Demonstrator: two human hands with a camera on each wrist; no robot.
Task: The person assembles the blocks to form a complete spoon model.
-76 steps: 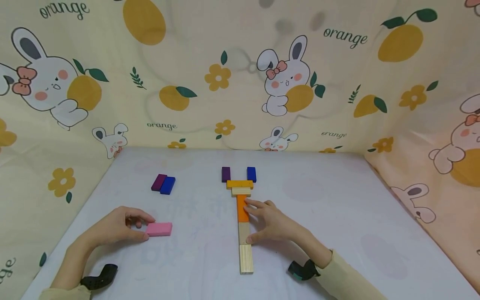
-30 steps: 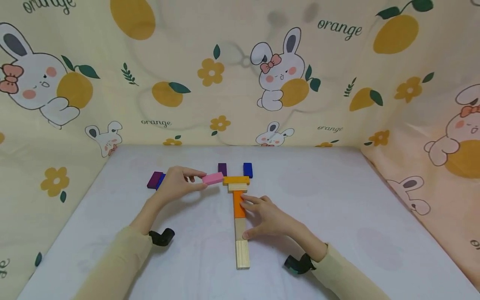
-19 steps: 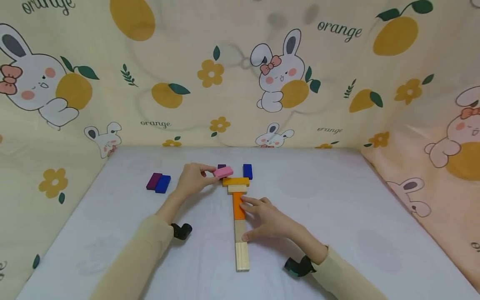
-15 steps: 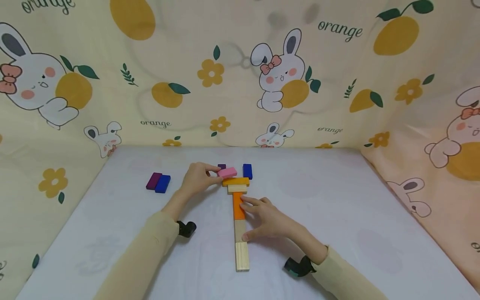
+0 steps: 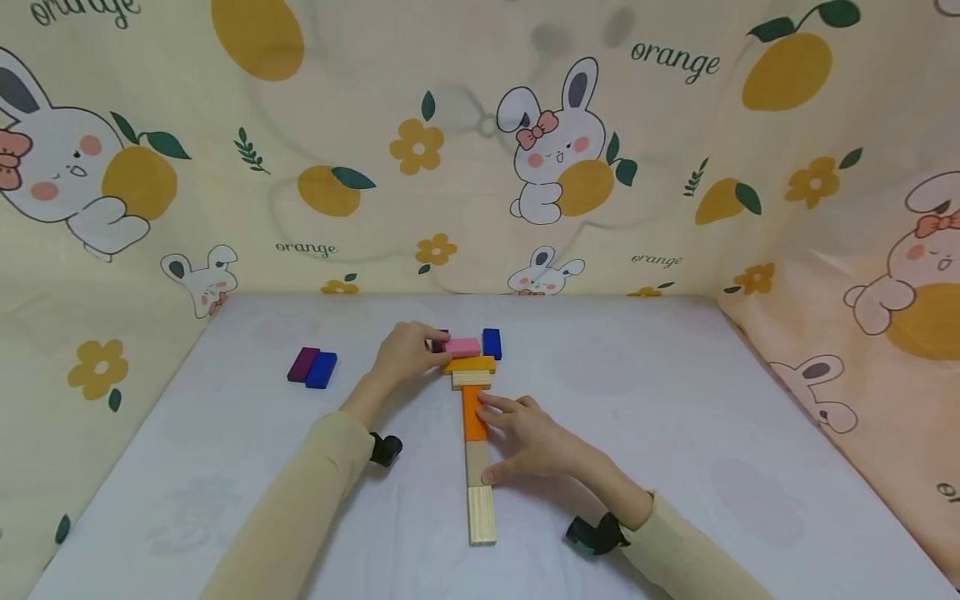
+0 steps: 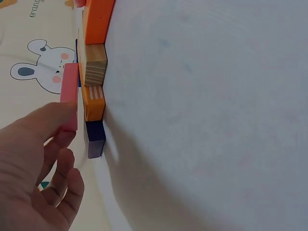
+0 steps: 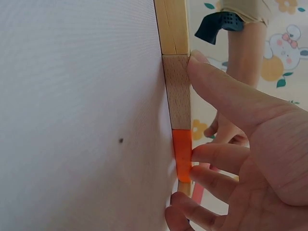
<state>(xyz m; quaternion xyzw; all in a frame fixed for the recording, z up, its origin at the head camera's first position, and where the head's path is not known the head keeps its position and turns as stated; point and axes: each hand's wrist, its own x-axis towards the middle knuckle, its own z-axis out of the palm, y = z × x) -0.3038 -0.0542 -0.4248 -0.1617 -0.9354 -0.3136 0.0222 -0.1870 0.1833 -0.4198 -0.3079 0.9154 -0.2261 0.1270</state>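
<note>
In the head view my left hand [image 5: 405, 354] pinches a pink block [image 5: 462, 347] by its left end. The left wrist view shows this pink block [image 6: 70, 96] raised above the row. Just below it in the head view lies a yellow-orange crosswise block [image 5: 472, 364], then a plain wooden one [image 5: 470, 379]. A blue block [image 5: 491, 343] stands off its right end; a dark purple block [image 6: 95, 139] at the left is mostly hidden by my hand in the head view. My right hand [image 5: 540, 442] touches the orange block [image 5: 472, 412] with fingers and the wooden block [image 5: 476, 462] with its thumb.
Another wooden block [image 5: 482, 517] ends the column nearest me. At the left, a purple block [image 5: 303, 365] and a blue block [image 5: 321, 370] lie side by side. Patterned cloth [image 5: 345, 125] rises behind the white table [image 5: 637, 375].
My left hand has picked up the pink block from the left of the table and carried it right and away to the column's top, turning it level. The right hand stays put.
</note>
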